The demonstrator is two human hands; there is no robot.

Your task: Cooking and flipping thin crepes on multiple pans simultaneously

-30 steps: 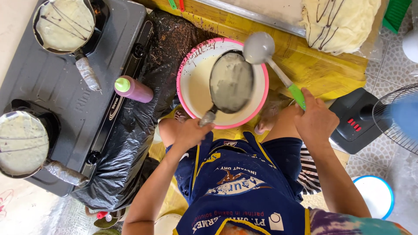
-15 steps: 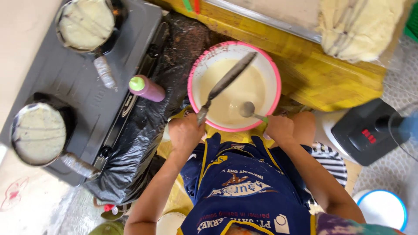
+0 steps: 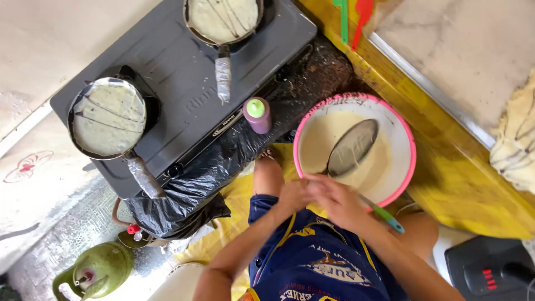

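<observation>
A pink-rimmed bowl (image 3: 411,146) of pale batter sits in front of my knees. A small dark round pan (image 3: 353,147) is tilted inside it, its face over the batter. My left hand (image 3: 292,195) grips the pan's handle at the bowl's near rim. My right hand (image 3: 341,204) is pressed against the left one and holds a ladle by its green handle (image 3: 385,215), which sticks out to the right. The ladle's cup is hidden.
A grey two-burner stove (image 3: 178,78) carries two pans of batter with dark stripes (image 3: 108,117) (image 3: 223,17). A purple bottle with a green cap (image 3: 257,114), black plastic bag (image 3: 184,195), green gas cylinder (image 3: 92,273), red and green spatulas (image 3: 362,14), stacked crepes (image 3: 515,145), black appliance (image 3: 490,273).
My right hand lowered the ladle from above the bowl down to its near rim, meeting my left hand. The pan stays tilted in the bowl. The view shifted right.
</observation>
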